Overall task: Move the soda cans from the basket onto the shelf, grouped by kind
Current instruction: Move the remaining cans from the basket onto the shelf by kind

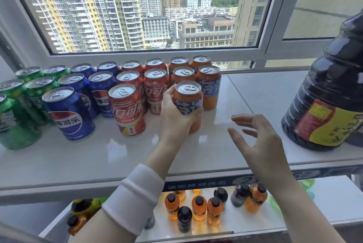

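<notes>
Your left hand (176, 113) has its fingers wrapped around an orange can (189, 103), which stands on the white shelf (117, 154) at the front of the orange group, at 3 o'clock of the front red can (127, 109). Your right hand (261, 144) hovers at 4 o'clock of that can, fingers spread and empty. Blue cans (68, 113) and green cans (15, 121) stand in rows towards 9 o'clock.

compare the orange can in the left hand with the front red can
The orange can is gripped by the left hand; the red can stands free, untouched. The orange can is orange with a blue-and-white label band; the red can is red with white lettering and a gold corner. The orange can fronts the orange group; the red can fronts the red group. Both are upright, unopened, and look the same size.
</notes>
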`<state>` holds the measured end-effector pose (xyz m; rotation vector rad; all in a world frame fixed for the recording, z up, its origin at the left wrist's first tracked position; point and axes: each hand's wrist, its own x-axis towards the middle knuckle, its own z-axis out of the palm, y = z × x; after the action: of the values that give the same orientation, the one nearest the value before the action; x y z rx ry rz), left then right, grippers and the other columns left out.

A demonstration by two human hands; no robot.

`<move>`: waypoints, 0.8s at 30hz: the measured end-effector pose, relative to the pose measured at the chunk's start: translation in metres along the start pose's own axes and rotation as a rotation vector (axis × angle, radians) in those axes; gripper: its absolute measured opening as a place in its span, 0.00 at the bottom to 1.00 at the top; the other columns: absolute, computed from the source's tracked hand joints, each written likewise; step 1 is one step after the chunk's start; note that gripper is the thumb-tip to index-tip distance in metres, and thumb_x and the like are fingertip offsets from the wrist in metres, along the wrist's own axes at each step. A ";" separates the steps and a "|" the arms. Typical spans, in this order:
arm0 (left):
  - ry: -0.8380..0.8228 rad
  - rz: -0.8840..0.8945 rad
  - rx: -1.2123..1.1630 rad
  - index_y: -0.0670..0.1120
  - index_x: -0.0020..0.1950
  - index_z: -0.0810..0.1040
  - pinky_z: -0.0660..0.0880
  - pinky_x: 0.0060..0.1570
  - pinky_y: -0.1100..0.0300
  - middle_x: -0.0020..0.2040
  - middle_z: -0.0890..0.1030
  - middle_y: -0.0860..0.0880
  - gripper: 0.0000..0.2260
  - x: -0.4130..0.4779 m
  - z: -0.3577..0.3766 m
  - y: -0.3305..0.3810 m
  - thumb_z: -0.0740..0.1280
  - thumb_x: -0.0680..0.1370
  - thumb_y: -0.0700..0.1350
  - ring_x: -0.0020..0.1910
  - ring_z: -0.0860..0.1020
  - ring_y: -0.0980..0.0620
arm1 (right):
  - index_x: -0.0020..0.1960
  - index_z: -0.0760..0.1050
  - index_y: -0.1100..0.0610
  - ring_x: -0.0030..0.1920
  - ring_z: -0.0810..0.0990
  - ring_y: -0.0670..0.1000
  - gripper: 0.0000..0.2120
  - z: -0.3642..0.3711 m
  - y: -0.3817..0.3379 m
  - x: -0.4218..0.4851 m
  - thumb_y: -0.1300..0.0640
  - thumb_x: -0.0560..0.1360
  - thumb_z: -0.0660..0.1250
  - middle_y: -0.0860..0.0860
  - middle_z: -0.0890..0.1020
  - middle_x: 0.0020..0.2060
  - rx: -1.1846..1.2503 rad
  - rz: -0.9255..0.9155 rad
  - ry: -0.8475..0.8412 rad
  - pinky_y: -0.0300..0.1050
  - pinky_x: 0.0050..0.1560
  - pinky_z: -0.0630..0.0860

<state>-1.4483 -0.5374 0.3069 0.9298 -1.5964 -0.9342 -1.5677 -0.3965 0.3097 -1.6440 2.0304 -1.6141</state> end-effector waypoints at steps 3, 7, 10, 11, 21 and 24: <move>0.002 -0.003 -0.004 0.48 0.68 0.65 0.72 0.62 0.52 0.63 0.73 0.46 0.36 0.001 0.002 0.000 0.78 0.64 0.42 0.63 0.72 0.50 | 0.53 0.74 0.51 0.54 0.74 0.37 0.09 0.000 0.006 0.002 0.55 0.73 0.68 0.37 0.74 0.49 -0.025 -0.032 0.004 0.26 0.54 0.69; 0.007 -0.008 0.005 0.47 0.68 0.64 0.72 0.63 0.51 0.63 0.72 0.46 0.37 0.003 0.005 0.000 0.78 0.64 0.43 0.63 0.72 0.50 | 0.53 0.75 0.52 0.54 0.73 0.37 0.09 -0.001 0.014 0.002 0.51 0.74 0.67 0.39 0.75 0.48 -0.054 -0.051 0.012 0.28 0.54 0.70; 0.007 -0.009 0.006 0.49 0.68 0.64 0.72 0.63 0.51 0.63 0.72 0.46 0.36 0.004 0.005 -0.001 0.78 0.64 0.43 0.63 0.72 0.50 | 0.53 0.75 0.52 0.55 0.73 0.38 0.11 -0.001 0.016 0.001 0.49 0.73 0.66 0.41 0.76 0.49 -0.055 -0.050 0.007 0.27 0.54 0.69; 0.005 -0.010 0.008 0.49 0.68 0.64 0.72 0.62 0.51 0.63 0.72 0.46 0.36 0.004 0.005 -0.001 0.78 0.65 0.43 0.63 0.73 0.50 | 0.53 0.75 0.51 0.55 0.73 0.38 0.12 -0.001 0.016 0.001 0.47 0.72 0.65 0.41 0.76 0.49 -0.053 -0.052 0.006 0.27 0.54 0.69; 0.007 -0.015 0.072 0.48 0.69 0.64 0.66 0.58 0.72 0.64 0.65 0.49 0.35 0.006 0.000 0.006 0.77 0.66 0.43 0.58 0.67 0.58 | 0.52 0.75 0.51 0.55 0.73 0.37 0.12 -0.002 0.022 -0.003 0.49 0.71 0.64 0.43 0.77 0.49 -0.046 -0.031 0.009 0.27 0.54 0.69; -0.006 -0.023 0.067 0.48 0.70 0.63 0.67 0.62 0.65 0.65 0.65 0.48 0.36 0.005 0.001 0.008 0.77 0.66 0.43 0.59 0.68 0.58 | 0.52 0.75 0.52 0.55 0.73 0.38 0.10 -0.002 0.023 -0.004 0.50 0.73 0.65 0.43 0.77 0.49 -0.047 -0.028 0.011 0.27 0.54 0.69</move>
<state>-1.4509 -0.5391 0.3158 0.9951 -1.6333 -0.9046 -1.5824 -0.3954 0.2920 -1.6893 2.0752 -1.6002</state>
